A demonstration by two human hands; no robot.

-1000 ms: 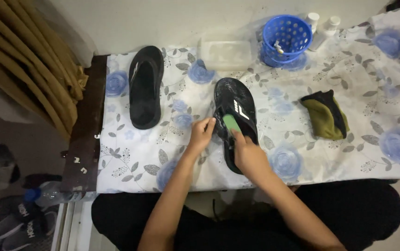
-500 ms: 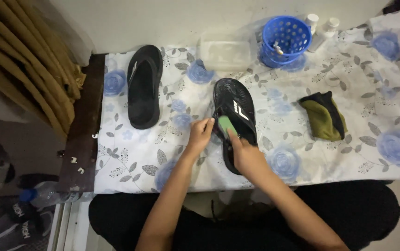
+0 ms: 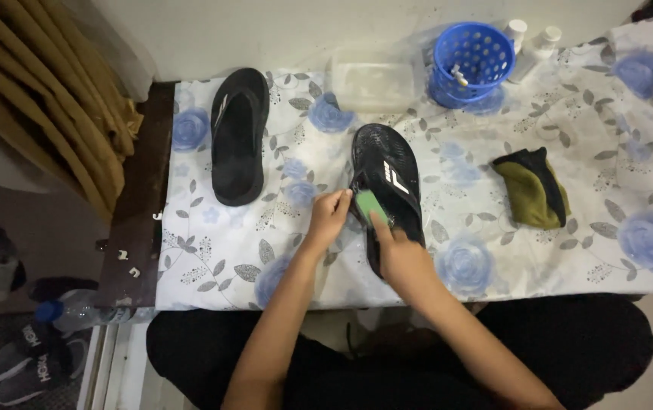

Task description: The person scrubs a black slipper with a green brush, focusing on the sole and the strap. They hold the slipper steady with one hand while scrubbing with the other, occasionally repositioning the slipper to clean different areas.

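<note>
A black flip-flop (image 3: 387, 171) lies in the middle of the table on a white cloth with blue flowers (image 3: 607, 121). My right hand (image 3: 398, 254) presses a small green sponge (image 3: 369, 205) onto the sandal's near half. My left hand (image 3: 328, 219) rests against the sandal's left edge and steadies it. A second black flip-flop (image 3: 238, 135) lies apart to the left, sole side down.
A dark green and olive cloth (image 3: 533, 188) lies right of the sandal. At the back stand a clear plastic tub (image 3: 374, 76), a blue basket (image 3: 471, 61) and two white bottles (image 3: 530, 42). Curtains (image 3: 45, 99) hang left; shoes (image 3: 23, 357) sit on the floor.
The sponge under my right hand has shifted slightly on the sandal. Otherwise the hands and things stay where they were.
</note>
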